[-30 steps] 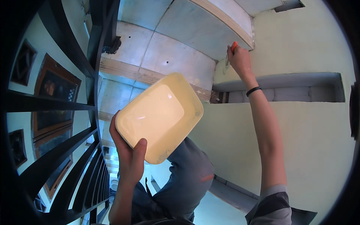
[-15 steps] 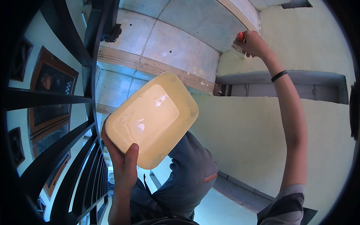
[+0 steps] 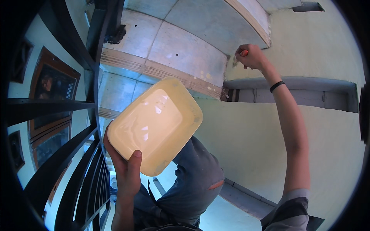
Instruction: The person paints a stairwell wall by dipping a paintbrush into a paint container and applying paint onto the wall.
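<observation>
My left hand point(image 3: 128, 171) grips one side of a yellow rectangular plastic tub point(image 3: 189, 107), its thumb over the rim and its fingers underneath. Smooth cream-coloured paint point(image 3: 154, 115) lies in the tub, which is tilted a little. Away to the upper right, my outstretched right hand point(image 3: 253, 57) is closed round a paintbrush with an orange handle end point(image 3: 244, 53). The brush's bristles, partly hidden by my fingers, are at the pale wall point(image 3: 293, 46), close to the edge of a tiled stair step point(image 3: 189, 46). Whether they touch the wall is hard to tell.
A black metal railing point(image 3: 50, 106) runs along my left, with a wood-framed window point(image 3: 52, 96) beyond it. Tiled steps with ribbed nosings point(image 3: 169, 75) rise ahead, spotted with paint drips. A recessed grey ledge point(image 3: 300, 92) cuts into the right wall. My bent leg point(image 3: 196, 169) is below the tub.
My right hand has moved down and slightly left along the wall, bringing the brush nearer the step's corner. My left hand and the tub stay almost where they were.
</observation>
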Motion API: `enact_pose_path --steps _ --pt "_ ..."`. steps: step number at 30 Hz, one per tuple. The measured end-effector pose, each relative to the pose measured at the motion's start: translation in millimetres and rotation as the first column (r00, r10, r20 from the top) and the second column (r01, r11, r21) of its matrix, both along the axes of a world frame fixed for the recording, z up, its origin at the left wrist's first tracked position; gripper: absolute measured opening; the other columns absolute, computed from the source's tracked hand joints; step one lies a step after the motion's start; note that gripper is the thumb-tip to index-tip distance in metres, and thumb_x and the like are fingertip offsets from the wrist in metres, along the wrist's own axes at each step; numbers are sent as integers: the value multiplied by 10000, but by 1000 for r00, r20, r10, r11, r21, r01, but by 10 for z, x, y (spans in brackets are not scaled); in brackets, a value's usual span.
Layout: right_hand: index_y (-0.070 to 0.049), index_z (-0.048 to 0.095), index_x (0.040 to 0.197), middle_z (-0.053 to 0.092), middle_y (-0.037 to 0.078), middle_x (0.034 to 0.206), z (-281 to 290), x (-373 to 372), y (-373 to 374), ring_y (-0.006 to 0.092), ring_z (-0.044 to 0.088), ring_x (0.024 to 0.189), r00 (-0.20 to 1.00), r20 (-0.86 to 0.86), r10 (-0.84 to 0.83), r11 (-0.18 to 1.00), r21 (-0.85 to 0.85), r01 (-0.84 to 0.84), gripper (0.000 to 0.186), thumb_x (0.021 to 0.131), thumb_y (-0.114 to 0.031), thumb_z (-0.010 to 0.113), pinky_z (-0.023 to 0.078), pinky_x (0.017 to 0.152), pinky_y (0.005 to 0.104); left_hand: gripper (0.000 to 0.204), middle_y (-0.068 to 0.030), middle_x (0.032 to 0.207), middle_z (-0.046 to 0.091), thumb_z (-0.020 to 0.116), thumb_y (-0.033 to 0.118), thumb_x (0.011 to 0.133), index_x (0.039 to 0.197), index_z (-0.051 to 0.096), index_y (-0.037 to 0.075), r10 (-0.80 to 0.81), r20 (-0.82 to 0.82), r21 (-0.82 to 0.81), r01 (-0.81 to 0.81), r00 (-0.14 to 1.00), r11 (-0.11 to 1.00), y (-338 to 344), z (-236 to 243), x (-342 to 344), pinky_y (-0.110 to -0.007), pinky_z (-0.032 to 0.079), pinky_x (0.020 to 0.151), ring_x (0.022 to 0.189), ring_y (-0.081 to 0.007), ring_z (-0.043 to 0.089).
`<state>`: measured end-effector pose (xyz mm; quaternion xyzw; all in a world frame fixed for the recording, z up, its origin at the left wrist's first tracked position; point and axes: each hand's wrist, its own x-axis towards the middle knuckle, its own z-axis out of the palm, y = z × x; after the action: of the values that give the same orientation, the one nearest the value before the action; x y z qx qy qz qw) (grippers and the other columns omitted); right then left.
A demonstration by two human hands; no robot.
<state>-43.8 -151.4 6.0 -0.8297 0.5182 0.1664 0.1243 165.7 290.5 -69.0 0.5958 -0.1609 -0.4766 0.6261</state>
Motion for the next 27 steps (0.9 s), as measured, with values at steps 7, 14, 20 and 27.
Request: enact_pose_path --steps 7,14,20,27 --pt "28 666 876 674 92 707 -212 -534 -108 166 676 543 993 86 -77 995 -64 82 173 832 -139 657 523 462 304 843 -224 1471 283 567 219 878 1537 66 58 -14 8 -19 14 1000 1000 -3 4 44 -485 292 1126 1390 -339 310" --pt "32 663 778 693 110 710 201 23 -66 199 706 591 975 -95 -201 975 -114 190 190 809 -156 667 568 489 331 849 -222 1479 277 568 233 884 1538 59 49 -3 9 10 3 1000 1000 28 -46 6 -483 291 1127 1391 -342 311" --pt "39 678 814 677 93 714 -25 -79 2 163 680 598 976 66 -208 975 -65 213 202 801 -163 684 563 500 309 846 -225 1479 272 571 247 891 1536 62 46 -37 33 4 37 999 999 37 -42 22 -480 298 1124 1393 -343 311" --pt "18 701 823 646 71 662 -246 -375 -18 152 634 555 932 294 -214 953 -146 265 220 801 -201 705 524 472 306 850 -223 1463 285 577 261 885 1533 67 51 -30 17 21 30 999 999 53 -65 24 -488 306 1118 1385 -337 320"
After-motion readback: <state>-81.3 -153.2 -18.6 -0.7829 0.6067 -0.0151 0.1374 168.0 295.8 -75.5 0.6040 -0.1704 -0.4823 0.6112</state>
